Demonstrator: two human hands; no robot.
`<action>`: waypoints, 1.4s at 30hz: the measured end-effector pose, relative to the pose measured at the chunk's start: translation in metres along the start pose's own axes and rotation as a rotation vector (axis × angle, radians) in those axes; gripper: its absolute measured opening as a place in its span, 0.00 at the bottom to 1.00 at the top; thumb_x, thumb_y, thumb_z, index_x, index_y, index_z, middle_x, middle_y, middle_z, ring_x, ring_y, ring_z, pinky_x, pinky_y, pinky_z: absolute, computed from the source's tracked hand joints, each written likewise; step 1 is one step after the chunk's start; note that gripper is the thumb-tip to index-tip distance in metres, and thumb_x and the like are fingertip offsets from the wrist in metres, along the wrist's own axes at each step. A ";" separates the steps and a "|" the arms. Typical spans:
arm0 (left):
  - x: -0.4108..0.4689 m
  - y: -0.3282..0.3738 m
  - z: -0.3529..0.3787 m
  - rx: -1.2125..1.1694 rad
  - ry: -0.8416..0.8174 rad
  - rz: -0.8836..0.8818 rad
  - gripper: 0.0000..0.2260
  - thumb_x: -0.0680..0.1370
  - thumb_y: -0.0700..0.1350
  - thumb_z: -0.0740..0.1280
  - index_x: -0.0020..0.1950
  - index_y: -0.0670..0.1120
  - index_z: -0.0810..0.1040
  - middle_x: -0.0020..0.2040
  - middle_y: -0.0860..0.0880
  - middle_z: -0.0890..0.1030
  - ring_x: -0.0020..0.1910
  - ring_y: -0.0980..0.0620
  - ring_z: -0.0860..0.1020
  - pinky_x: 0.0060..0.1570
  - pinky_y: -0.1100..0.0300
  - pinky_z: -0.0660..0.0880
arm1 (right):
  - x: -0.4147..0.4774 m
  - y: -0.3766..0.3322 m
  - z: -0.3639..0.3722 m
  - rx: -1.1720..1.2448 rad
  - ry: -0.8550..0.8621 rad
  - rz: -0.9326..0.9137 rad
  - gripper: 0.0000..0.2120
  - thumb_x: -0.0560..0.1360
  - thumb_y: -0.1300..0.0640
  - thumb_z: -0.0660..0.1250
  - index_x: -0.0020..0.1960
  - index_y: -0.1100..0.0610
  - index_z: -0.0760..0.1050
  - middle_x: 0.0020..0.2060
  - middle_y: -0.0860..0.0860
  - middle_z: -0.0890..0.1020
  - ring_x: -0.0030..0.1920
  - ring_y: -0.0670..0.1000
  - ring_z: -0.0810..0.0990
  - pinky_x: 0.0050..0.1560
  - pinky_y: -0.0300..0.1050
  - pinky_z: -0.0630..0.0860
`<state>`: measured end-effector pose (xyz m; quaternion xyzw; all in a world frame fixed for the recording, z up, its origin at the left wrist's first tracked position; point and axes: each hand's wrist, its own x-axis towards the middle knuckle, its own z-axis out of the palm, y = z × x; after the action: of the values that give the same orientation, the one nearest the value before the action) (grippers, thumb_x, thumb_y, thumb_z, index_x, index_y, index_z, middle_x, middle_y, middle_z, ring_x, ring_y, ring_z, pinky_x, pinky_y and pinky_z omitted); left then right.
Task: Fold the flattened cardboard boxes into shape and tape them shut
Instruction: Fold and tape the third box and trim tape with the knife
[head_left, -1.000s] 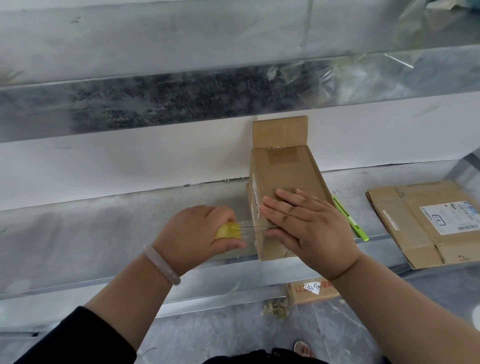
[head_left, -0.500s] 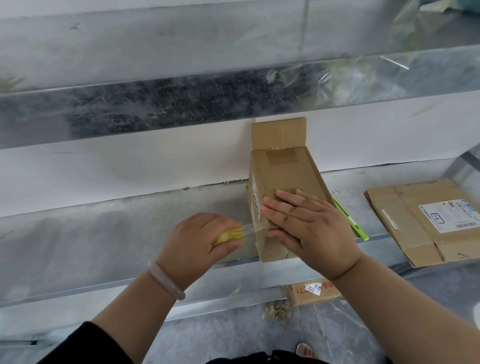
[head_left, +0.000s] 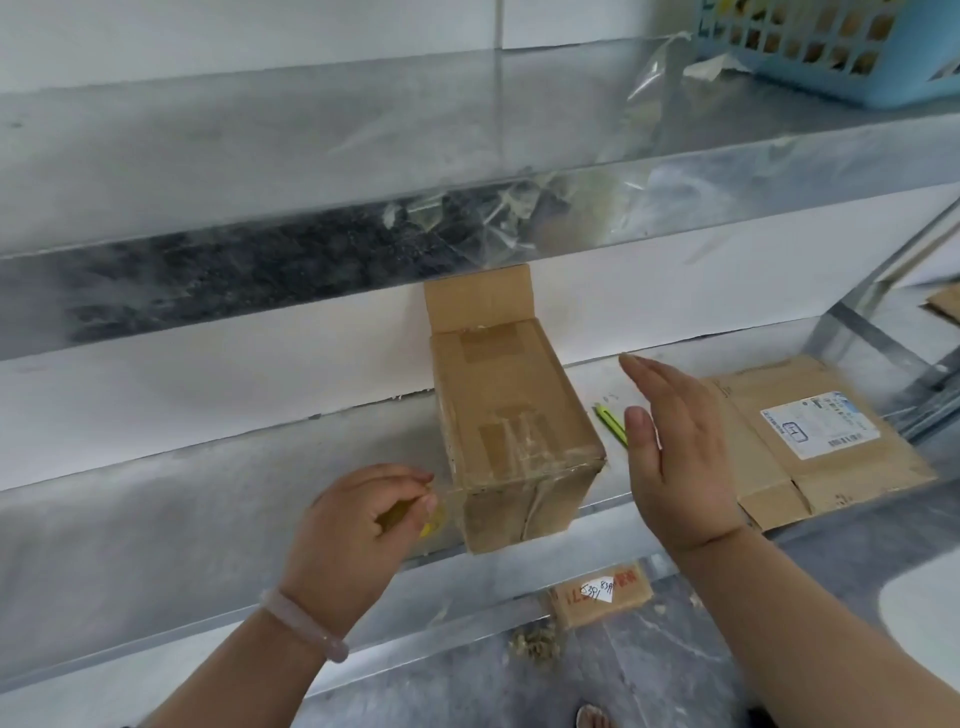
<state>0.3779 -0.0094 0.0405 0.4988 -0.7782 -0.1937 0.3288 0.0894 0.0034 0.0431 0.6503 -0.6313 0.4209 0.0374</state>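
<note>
The folded cardboard box (head_left: 514, 431) lay on the metal shelf (head_left: 208, 493), its near end at the shelf's front edge. Its far flap stood upright against the white wall. Clear tape (head_left: 524, 457) crossed the near end of its top and ran down over the front face.

At the box's 8 o'clock, the left hand (head_left: 358, 525) curled around a small yellow object (head_left: 428, 525), mostly hidden by the fingers and just beside the box's near left corner. At the box's 3 o'clock, the right hand (head_left: 675, 452) was held flat, fingers straight and together, clear of the box and gripping nothing.

Further toward 3 o'clock, a flattened cardboard box (head_left: 779, 467) with a white label lay on the same shelf. A green pen-like tool (head_left: 610, 426) lay between it and the folded box, partly behind the right hand. At 1 o'clock, on the shelf above, sat a blue basket (head_left: 831, 78).
</note>
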 end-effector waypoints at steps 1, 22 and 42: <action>-0.001 0.000 0.000 -0.008 0.008 -0.010 0.14 0.73 0.59 0.62 0.43 0.55 0.84 0.47 0.69 0.79 0.51 0.68 0.77 0.49 0.78 0.68 | -0.002 0.019 0.003 -0.034 -0.100 0.245 0.20 0.83 0.54 0.54 0.72 0.56 0.69 0.68 0.54 0.74 0.69 0.51 0.68 0.70 0.44 0.62; -0.009 -0.007 -0.003 -0.022 -0.027 -0.029 0.13 0.73 0.59 0.62 0.44 0.56 0.84 0.48 0.66 0.80 0.48 0.67 0.78 0.48 0.77 0.68 | -0.036 0.010 -0.001 0.199 -0.156 0.713 0.09 0.83 0.57 0.54 0.55 0.56 0.73 0.36 0.51 0.75 0.33 0.48 0.72 0.30 0.41 0.67; -0.010 -0.017 -0.013 -0.073 0.000 -0.009 0.11 0.74 0.54 0.64 0.44 0.53 0.84 0.44 0.66 0.79 0.47 0.68 0.77 0.47 0.79 0.67 | -0.056 -0.123 -0.032 0.228 -0.559 0.369 0.05 0.79 0.49 0.61 0.45 0.42 0.71 0.37 0.37 0.76 0.36 0.43 0.74 0.35 0.38 0.70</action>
<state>0.4007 -0.0073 0.0358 0.4900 -0.7683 -0.2237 0.3458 0.1869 0.0911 0.0895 0.6154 -0.6728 0.2942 -0.2865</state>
